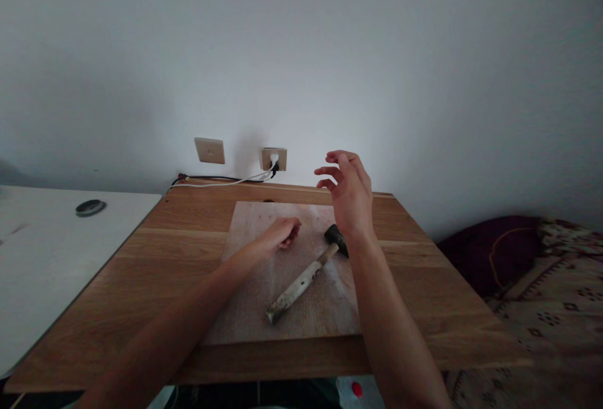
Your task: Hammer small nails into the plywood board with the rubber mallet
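Left hand [283, 233] low over the far half of a pale board [254, 327], fingers curled inward; whether anything is pinched in them cannot be told, nor whether the hand touches the board; right hand [352, 198] raised higher, to the right, fingers parted and loosely bent, nothing visible in its grasp.

Hammer [301, 285] lying on the board, aslant; dark head at the far right, partly hidden by the right forearm; pale, stained handle running toward the near left, apart from the left hand; small dark marks along the board's far edge, too small to identify.

Board flat on the wooden worktop [141, 283]; white table [42, 271] adjoining at left, bearing a dark round object [90, 208]; wall socket [281, 159] behind, with plugs fitted and black and white cables [211, 183] trailing left; patterned cloth [556, 315] at right, beside the worktop.
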Demonstrator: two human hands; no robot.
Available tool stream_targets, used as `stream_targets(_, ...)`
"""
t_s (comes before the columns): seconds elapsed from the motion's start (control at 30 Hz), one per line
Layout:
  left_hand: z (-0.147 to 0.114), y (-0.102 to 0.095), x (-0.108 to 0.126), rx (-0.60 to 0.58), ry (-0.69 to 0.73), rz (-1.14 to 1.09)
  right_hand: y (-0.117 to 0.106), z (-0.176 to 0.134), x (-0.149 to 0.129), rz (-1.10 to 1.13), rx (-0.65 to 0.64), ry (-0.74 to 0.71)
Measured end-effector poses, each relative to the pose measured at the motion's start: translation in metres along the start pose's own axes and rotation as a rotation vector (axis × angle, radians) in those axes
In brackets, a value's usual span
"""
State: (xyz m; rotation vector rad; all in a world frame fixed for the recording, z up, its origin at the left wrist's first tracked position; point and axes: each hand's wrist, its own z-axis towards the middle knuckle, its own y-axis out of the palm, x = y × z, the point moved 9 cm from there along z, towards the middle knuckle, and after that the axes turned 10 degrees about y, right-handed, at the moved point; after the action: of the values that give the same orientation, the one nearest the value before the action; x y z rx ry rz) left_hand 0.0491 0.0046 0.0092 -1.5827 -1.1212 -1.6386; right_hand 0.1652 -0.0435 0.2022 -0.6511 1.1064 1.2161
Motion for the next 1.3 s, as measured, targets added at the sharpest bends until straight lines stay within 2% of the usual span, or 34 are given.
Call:
stream_targets(0.07, 0.003, -0.001, 0.006, 0.019, 0.072, 0.114, -0.004, -0.007, 0.006, -0.027, -0.034, 0.018)
stream_targets(0.17, 0.001, -0.001, 0.023, 0.013, 0.268, 0.343, -0.017, -0.027, 0.020, -0.125, -0.072, 0.057)
stream_targets(0.23, -0.006, 0.002, 0.032, -0.025, 0.382, 0.443, -0.033, -0.047, 0.028, -0.222, -0.067, 0.093)
stream_targets(0.37, -0.030, 0.004, 0.049, -0.150, 0.486, 0.504, -0.075, -0.095, 0.040, -0.440, -0.054, 0.136)
stream_targets(0.47, -0.066, 0.002, 0.067, -0.202, 0.549, 0.702, -0.116, -0.133, 0.051, -0.662, -0.002, 0.117)
stream_targets(0.57, -0.117, -0.011, 0.074, -0.127, 0.579, 1.104, -0.152, -0.170, 0.074, -1.004, 0.009, 0.101)
stream_targets(0.67, -0.169, -0.023, 0.057, -0.095, 0.580, 1.402, -0.181, -0.201, 0.105, -1.288, 0.016, 0.154)
stream_targets(0.73, -0.200, -0.027, 0.042, -0.106, 0.658, 1.510, -0.187, -0.213, 0.118, -1.331, -0.005, 0.150)
stream_targets(0.83, -0.227, -0.039, 0.027, -0.078, 0.745, 1.560, -0.180, -0.217, 0.121, -1.301, -0.025, 0.082)
stream_targets(0.93, -0.234, -0.064, 0.027, 0.000, 0.707, 1.549, -0.157, -0.215, 0.120, -1.275, -0.093, 0.046)
stream_targets(1.17, -0.247, -0.159, 0.036, 0.230, 0.448, 1.594, -0.063, -0.223, 0.125, -1.208, -0.319, 0.059)
stream_targets(1.23, -0.255, -0.181, 0.037, 0.263, 0.397, 1.619, -0.038, -0.223, 0.127, -1.175, -0.367, 0.076)
stream_targets(1.3, -0.263, -0.202, 0.042, 0.352, 0.330, 1.636, -0.019, -0.221, 0.129, -1.158, -0.417, 0.088)
